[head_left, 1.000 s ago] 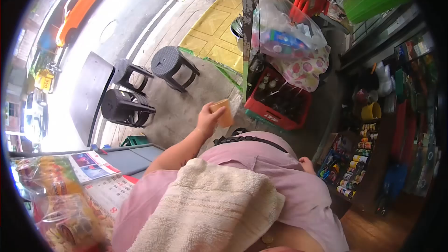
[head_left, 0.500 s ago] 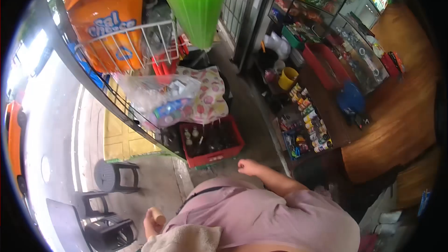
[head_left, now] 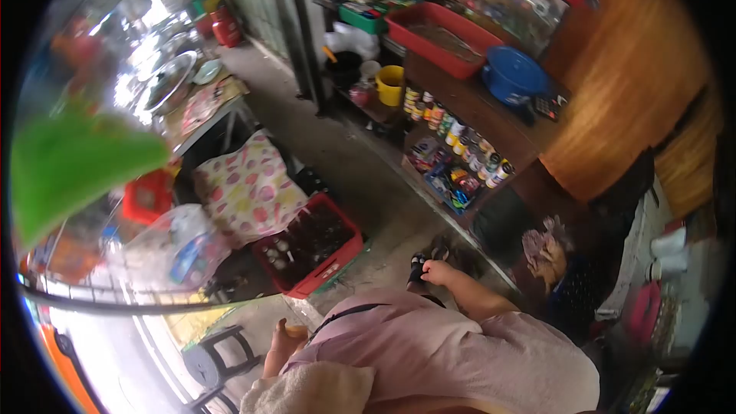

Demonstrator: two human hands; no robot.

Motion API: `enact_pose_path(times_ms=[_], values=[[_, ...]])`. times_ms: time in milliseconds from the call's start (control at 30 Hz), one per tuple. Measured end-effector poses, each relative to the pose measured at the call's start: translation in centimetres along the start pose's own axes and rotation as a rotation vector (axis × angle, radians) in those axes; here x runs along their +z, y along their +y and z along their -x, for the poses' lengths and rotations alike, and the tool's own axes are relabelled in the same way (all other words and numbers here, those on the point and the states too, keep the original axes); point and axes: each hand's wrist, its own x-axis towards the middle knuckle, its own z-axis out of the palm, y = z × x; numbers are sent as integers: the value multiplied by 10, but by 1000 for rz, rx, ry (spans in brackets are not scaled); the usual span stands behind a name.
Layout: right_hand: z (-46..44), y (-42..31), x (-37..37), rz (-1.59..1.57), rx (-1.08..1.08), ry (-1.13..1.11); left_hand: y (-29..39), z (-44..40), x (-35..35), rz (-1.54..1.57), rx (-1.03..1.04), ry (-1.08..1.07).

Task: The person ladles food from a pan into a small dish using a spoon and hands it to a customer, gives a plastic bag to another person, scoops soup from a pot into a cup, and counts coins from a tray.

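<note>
My left hand [head_left: 281, 345] is low beside my waist, its fingers curled round a small tan rounded object [head_left: 296, 331] whose kind I cannot make out. On the other side my right hand [head_left: 437, 272] is closed in front of my body, with nothing showing in it. Below and ahead is a red crate [head_left: 326, 270] with several bottles in it. A sheet with a fruit pattern [head_left: 257, 188] lies just behind the crate. Close to my right hand, a foot in a dark sandal [head_left: 418, 267] shows on the floor.
At right, a shelf unit [head_left: 529, 142] holds several small bottles, a red tray [head_left: 452, 50] and a blue basin [head_left: 515, 75]. Another person's hand [head_left: 546, 261] holds a thin plastic bag [head_left: 563, 231]. A dark stool [head_left: 218, 356] stands at left; a concrete walkway [head_left: 368, 176] runs ahead.
The view has swung to the right and moved forward. The crate and hanging green bag now sit further left. The other person's hand has come into view, and both my hands remain curled.
</note>
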Motion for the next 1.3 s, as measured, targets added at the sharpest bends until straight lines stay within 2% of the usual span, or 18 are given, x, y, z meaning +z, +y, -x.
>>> enact_pose_path(times_ms=[100, 233, 300, 400, 500, 533, 600, 633, 667, 733, 800, 900, 967, 1033, 1100, 1133, 1233, 1300], values=[[1, 45, -30, -62, 18, -15, 54, -29, 5, -94, 76, 16], [-12, 140, -59, -250, 67, 151, 149, -72, 17, -168, 271, 134], [-8, 173, -89, -237, 227, 185, 212, -93, 23, -165, 422, 197], [12, 180, -153, -243, 431, 171, 321, -105, 34, -171, 684, 262], [-1, 186, -177, -315, 240, 295, 434, -89, 46, -12, 785, 191], [-9, 176, -185, -339, 226, 276, 473, -67, 45, 67, 766, 80], [-9, 128, -218, -448, 81, 282, 526, -44, 48, 162, 757, -76], [-34, 126, -207, -517, -56, 280, 545, -37, 47, 159, 766, -138], [-32, 94, -226, -627, -62, 181, 563, -31, 46, 157, 774, -199], [-38, 47, -239, -688, -301, 279, 601, -13, 37, 220, 809, -351], [-44, 8, -263, -652, -406, 252, 623, -16, 34, 213, 894, -477], [-38, -38, -294, -701, -585, 277, 657, -7, 21, 25, 923, -496], [-46, -47, -297, -724, -614, 304, 651, -41, 25, 104, 985, -565], [-55, -43, -306, -588, -612, 483, 662, -35, 13, 28, 1014, -473], [-66, -32, -314, -300, -571, 801, 653, -66, 13, 243, 989, -541], [-64, -29, -329, -305, -509, 918, 643, -86, 12, 347, 966, -571], [-68, 5, -373, -319, -296, 1347, 614, -142, 0, 410, 840, -472], [-62, 32, -415, -275, -152, 1477, 631, -120, -27, 212, 852, -278]])
